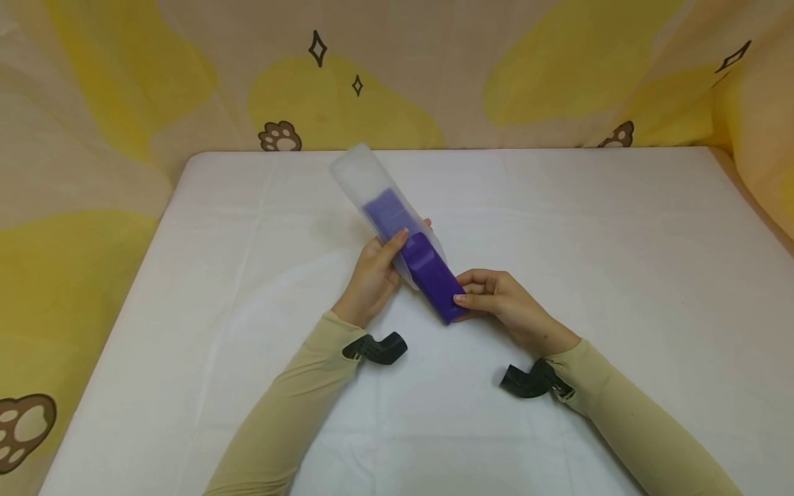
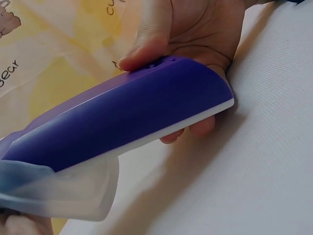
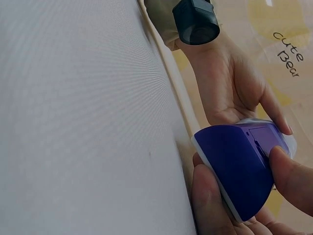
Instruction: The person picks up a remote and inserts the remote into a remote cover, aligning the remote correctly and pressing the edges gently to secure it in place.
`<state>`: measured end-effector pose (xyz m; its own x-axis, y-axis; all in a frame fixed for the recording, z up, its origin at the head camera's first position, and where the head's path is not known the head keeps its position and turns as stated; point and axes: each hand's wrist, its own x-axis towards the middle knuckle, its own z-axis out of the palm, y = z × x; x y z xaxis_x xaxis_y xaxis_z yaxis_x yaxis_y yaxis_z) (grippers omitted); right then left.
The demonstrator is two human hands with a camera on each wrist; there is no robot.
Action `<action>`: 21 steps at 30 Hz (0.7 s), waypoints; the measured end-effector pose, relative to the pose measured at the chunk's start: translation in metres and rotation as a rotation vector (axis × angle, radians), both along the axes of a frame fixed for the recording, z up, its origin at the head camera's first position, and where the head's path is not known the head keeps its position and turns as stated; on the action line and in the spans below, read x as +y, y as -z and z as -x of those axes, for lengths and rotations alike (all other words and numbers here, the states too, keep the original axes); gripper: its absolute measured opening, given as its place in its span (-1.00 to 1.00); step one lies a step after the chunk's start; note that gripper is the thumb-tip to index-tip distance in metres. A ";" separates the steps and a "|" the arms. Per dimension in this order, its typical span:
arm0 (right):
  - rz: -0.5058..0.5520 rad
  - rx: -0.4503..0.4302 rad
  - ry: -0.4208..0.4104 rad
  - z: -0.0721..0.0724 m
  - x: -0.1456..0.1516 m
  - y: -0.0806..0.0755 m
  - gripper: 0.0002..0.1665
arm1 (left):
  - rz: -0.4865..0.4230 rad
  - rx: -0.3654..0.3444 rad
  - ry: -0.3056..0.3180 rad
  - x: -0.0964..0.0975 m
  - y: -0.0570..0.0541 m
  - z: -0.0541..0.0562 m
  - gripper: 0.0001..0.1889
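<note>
1. Case [image 1: 356,171] of translucent plastic, long and round-cornered, sits in my left hand [image 1: 374,272], which is closed round it: the thumb lies over its upper face and a fingertip peeps out past the far side.
2. Purple device [image 1: 437,282] lies partly within that case; its upper stretch shows paler through the plastic, while its lower stretch sticks out bare toward my right hand [image 1: 499,300].
3. My right hand is nearly closed, pinching the bare end of the device, thumb on top and fingers bent underneath.
4. I have both things raised off the white table [image 1: 589,227], near its middle, slanting from far left down to near right.
5. My left wrist's view shows a white edge [image 2: 195,114] along the underside of the device and small raised bumps [image 2: 172,59] beside my right thumb.
6. My right wrist's view shows a panel [image 3: 264,138] with a dark slot on the device's upper face.
7. Both my forearms wear tan sleeves [image 1: 298,406], with a black mount [image 1: 389,348] at each wrist.
8. Beyond the table hangs yellow and cream cloth [image 1: 459,76], printed with paws and sparkles.
</note>
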<state>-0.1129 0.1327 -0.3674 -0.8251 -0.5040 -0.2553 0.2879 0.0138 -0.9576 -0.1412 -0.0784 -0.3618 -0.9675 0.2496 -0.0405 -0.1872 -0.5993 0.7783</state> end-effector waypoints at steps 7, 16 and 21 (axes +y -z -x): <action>0.003 0.004 0.001 0.000 0.000 0.000 -0.69 | 0.036 0.011 0.042 0.000 0.001 -0.001 -0.56; 0.002 0.004 0.004 0.000 0.000 0.000 -0.69 | 0.060 0.020 0.057 0.000 0.003 -0.002 -0.56; 0.004 0.007 0.003 -0.001 0.000 0.000 -0.70 | 0.049 0.015 0.060 0.002 0.002 -0.002 -0.56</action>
<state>-0.1123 0.1323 -0.3671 -0.8283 -0.5024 -0.2480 0.2815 0.0095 -0.9595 -0.1388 -0.0768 -0.3641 -0.9516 0.3048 -0.0395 -0.2094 -0.5490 0.8092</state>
